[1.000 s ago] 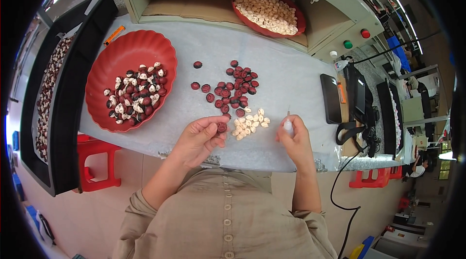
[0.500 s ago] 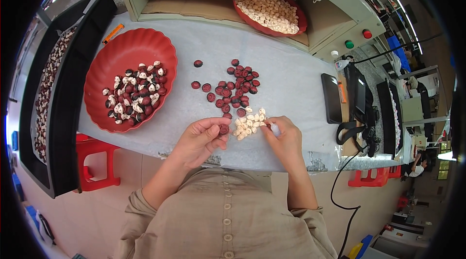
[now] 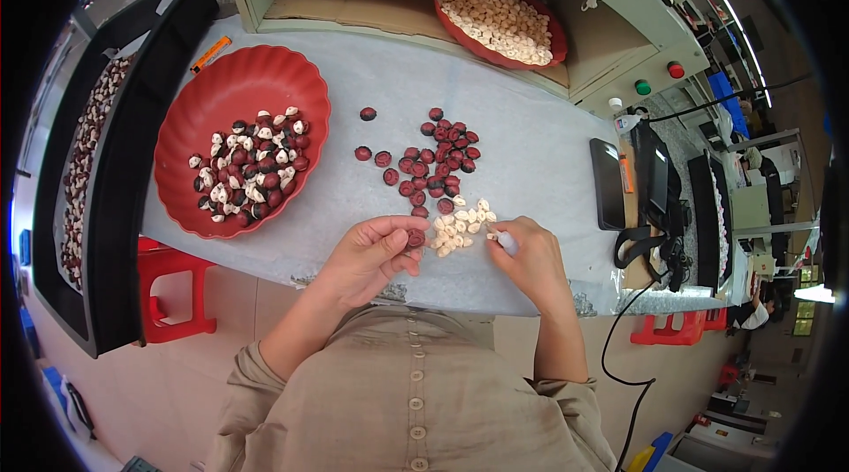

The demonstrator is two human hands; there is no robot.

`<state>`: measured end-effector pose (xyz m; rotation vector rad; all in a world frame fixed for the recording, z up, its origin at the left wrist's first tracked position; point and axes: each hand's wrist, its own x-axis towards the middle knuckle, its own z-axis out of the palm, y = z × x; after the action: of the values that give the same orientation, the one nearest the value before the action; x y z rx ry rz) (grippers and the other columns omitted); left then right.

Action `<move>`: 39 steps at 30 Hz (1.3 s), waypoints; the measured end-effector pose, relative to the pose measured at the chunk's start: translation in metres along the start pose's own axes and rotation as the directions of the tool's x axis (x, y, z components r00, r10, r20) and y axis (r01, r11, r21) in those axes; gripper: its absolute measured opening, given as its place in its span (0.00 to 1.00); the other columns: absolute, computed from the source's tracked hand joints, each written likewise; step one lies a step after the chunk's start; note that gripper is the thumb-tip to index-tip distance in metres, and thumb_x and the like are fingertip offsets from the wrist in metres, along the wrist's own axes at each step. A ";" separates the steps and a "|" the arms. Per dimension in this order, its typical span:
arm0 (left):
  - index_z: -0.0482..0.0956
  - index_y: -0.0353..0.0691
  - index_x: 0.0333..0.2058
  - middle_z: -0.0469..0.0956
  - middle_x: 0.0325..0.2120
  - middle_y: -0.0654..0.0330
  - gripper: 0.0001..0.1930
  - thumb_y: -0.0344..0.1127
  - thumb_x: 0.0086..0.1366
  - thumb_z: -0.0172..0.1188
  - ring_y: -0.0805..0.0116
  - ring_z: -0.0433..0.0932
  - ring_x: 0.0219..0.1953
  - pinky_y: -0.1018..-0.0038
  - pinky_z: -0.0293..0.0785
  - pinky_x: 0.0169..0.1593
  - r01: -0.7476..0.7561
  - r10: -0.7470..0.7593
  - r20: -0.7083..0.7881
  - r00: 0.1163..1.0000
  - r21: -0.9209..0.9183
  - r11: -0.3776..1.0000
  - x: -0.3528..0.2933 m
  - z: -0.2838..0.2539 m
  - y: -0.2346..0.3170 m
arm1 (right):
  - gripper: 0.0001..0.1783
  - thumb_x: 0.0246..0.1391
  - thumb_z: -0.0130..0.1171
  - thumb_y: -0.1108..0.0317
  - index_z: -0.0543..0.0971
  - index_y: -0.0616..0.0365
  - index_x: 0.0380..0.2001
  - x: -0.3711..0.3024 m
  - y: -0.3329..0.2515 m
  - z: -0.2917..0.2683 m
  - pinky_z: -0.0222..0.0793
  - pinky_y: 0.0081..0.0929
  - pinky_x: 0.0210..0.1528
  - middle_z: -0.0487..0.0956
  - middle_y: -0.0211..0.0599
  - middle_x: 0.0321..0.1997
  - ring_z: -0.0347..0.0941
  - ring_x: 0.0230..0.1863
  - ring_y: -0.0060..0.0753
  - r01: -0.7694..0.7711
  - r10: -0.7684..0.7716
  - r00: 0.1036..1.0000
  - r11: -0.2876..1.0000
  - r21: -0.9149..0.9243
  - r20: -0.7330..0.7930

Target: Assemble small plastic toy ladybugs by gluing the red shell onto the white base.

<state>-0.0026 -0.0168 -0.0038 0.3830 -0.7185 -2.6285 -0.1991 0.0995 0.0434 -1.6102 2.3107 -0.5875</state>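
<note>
Between the thumb and fingers of my left hand [image 3: 376, 253] is a small round dark-red piece [image 3: 415, 239]. My right hand [image 3: 533, 262] is closed around a small translucent whitish tube [image 3: 507, 243]; most of it is hidden in the palm. A cream piece shows at the right fingertips, but whether it is pinched I cannot tell. Between the hands lies a small pile of cream pieces [image 3: 455, 229]. Beyond it spreads a loose group of dark-red and black round pieces [image 3: 431, 156]. A red scalloped bowl [image 3: 212, 83] at left holds similar pieces, many with cream parts on them.
A second red bowl [image 3: 559, 46] of cream pieces stands in the beige cabinet [image 3: 354, 28] at the back. A long black bin [image 3: 133, 154] borders the left side. At right lie a dark phone-like slab [image 3: 607, 184] and a black strap [image 3: 638, 240]. Red stools [image 3: 177, 288] stand below.
My right hand has shifted slightly right and toward me, its fingertips now just off the cream pile. My left hand still holds the dark-red piece. The whole view has shifted a little.
</note>
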 end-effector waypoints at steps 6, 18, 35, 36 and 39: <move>0.69 0.31 0.41 0.72 0.32 0.59 0.13 0.32 0.60 0.46 0.76 0.71 0.30 0.81 0.71 0.32 0.006 -0.006 0.011 1.000 0.004 1.000 0.001 0.003 0.002 | 0.09 0.38 0.57 0.69 0.74 0.61 0.27 -0.004 0.011 0.008 0.64 0.27 0.26 0.74 0.41 0.26 0.69 0.23 0.38 0.048 -0.032 0.995 0.983 0.179 -0.093; 0.69 0.34 0.41 0.72 0.31 0.60 0.13 0.32 0.59 0.47 0.76 0.71 0.30 0.78 0.72 0.33 0.021 -0.021 0.019 1.000 -0.020 1.000 0.002 0.001 0.000 | 0.09 0.40 0.56 0.78 0.74 0.63 0.30 0.004 -0.026 0.023 0.58 0.14 0.20 0.73 0.33 0.23 0.63 0.20 0.19 -0.277 0.142 0.954 0.082 0.957 0.264; 0.70 0.31 0.39 0.72 0.30 0.58 0.12 0.32 0.59 0.47 0.74 0.71 0.29 0.77 0.71 0.31 0.036 -0.034 0.023 0.999 -0.053 0.998 0.004 0.001 0.000 | 0.09 0.36 0.59 0.78 0.76 0.61 0.27 0.016 -0.049 0.027 0.62 0.18 0.30 0.73 0.32 0.25 0.67 0.27 0.23 0.180 -0.191 0.980 0.738 0.650 -0.054; 0.70 0.31 0.39 0.72 0.30 0.58 0.12 0.32 0.59 0.47 0.74 0.71 0.29 0.77 0.71 0.31 0.036 -0.034 0.023 0.999 -0.054 0.998 0.004 0.001 0.000 | 0.09 0.36 0.59 0.78 0.76 0.60 0.27 0.016 -0.049 0.027 0.62 0.18 0.30 0.73 0.32 0.25 0.67 0.27 0.23 0.183 -0.196 0.979 0.744 0.643 -0.052; 0.70 0.31 0.39 0.72 0.30 0.59 0.12 0.32 0.59 0.47 0.74 0.71 0.28 0.77 0.71 0.31 0.036 -0.035 0.025 0.999 -0.051 0.998 0.005 0.001 -0.001 | 0.10 0.35 0.59 0.78 0.76 0.60 0.27 0.017 -0.050 0.026 0.62 0.17 0.30 0.73 0.32 0.25 0.67 0.27 0.23 0.191 -0.205 0.978 0.759 0.623 -0.051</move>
<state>-0.0072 -0.0176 -0.0042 0.3527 -0.6566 -2.6838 -0.1525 0.0645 0.0443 -1.4978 1.6496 -1.2292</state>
